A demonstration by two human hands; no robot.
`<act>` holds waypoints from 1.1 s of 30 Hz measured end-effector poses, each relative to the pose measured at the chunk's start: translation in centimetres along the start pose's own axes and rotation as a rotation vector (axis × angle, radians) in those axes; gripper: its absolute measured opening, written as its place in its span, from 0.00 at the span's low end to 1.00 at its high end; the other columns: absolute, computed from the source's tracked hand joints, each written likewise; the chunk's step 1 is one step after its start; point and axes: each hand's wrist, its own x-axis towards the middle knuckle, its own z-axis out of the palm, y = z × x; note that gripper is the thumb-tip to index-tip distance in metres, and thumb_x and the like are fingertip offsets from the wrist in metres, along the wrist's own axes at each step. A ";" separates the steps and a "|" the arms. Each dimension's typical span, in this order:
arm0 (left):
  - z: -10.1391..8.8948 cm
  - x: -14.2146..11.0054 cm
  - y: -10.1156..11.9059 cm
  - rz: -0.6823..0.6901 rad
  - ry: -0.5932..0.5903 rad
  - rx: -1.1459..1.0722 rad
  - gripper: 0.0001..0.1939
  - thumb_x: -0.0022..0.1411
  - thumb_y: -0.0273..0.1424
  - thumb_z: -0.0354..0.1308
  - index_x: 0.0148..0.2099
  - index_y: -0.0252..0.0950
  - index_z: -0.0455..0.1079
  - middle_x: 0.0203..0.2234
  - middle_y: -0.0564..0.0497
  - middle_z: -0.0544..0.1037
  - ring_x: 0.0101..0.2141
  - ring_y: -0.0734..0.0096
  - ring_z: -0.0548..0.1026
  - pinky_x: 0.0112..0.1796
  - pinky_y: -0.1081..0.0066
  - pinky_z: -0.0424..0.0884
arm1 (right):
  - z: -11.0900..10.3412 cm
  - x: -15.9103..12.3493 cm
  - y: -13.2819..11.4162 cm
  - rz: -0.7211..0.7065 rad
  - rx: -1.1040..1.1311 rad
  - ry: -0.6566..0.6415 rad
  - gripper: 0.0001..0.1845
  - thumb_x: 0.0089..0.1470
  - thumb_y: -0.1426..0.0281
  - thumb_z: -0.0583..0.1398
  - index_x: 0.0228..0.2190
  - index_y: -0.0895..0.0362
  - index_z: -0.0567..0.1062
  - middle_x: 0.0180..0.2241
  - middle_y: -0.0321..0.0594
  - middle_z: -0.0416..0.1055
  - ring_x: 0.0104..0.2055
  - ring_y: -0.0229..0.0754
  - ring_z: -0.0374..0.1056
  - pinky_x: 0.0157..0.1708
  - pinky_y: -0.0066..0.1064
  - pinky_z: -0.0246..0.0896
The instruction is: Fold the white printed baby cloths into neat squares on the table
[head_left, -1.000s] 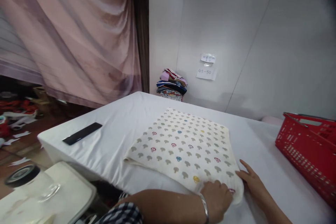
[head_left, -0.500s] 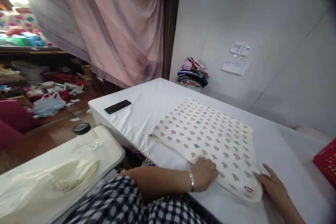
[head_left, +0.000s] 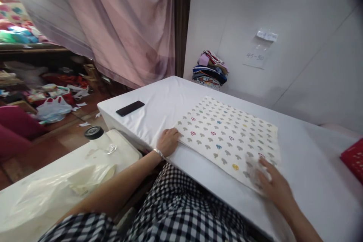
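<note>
A cream cloth (head_left: 227, 132) printed with small grey, red, blue and yellow mushrooms lies spread on the white-covered table (head_left: 159, 98). At its near left corner, my left hand (head_left: 169, 141) is closed on the edge, a bracelet on the wrist. My right hand (head_left: 275, 183) is over the near right part of the cloth. Its fingers are smeared by motion but look stretched and apart. Whether they touch the cloth cannot be made out.
A black phone (head_left: 130, 108) lies near the table's left edge. Folded fabrics (head_left: 210, 71) are stacked by the wall. A lidded clear jar (head_left: 103, 141) and a plastic bag (head_left: 53, 185) rest on a side table. A red box (head_left: 353, 160) is at the right.
My left hand has moved left along the near edge to the cloth's left corner. My right hand has shifted left from beside the right corner to over the cloth. The view has tilted slightly.
</note>
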 end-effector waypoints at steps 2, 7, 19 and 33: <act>-0.2 0.0 -1.4 -0.002 0.011 -0.013 0.15 0.51 0.21 0.49 0.42 0.37 0.68 0.41 0.46 0.71 0.45 0.61 0.66 0.47 0.59 0.58 | 1.5 -0.8 -3.2 -0.142 -0.023 -0.131 0.24 0.52 0.60 0.53 0.50 0.51 0.65 0.52 0.41 0.63 0.55 0.48 0.57 0.54 0.44 0.53; -0.3 0.4 -2.2 -0.030 0.000 -0.134 0.17 0.49 0.21 0.47 0.40 0.37 0.69 0.41 0.48 0.73 0.45 0.63 0.67 0.48 0.60 0.59 | 4.0 -0.6 -7.1 -0.547 -0.140 -0.186 0.21 0.54 0.65 0.54 0.50 0.53 0.67 0.51 0.45 0.64 0.53 0.49 0.59 0.50 0.44 0.57; 1.4 1.5 3.1 0.223 0.006 -0.314 0.08 0.56 0.27 0.51 0.39 0.38 0.67 0.42 0.49 0.72 0.46 0.67 0.66 0.52 0.59 0.54 | 2.5 2.4 -8.3 -0.198 0.077 -0.200 0.14 0.55 0.66 0.50 0.38 0.54 0.73 0.38 0.39 0.71 0.40 0.42 0.66 0.39 0.34 0.62; 2.8 2.1 9.4 0.490 -0.025 -0.110 0.09 0.63 0.28 0.48 0.31 0.35 0.67 0.30 0.50 0.70 0.34 0.68 0.64 0.36 0.66 0.58 | 3.2 2.4 -8.2 -0.229 0.134 -0.099 0.13 0.56 0.66 0.50 0.37 0.53 0.72 0.36 0.39 0.71 0.39 0.41 0.66 0.40 0.33 0.61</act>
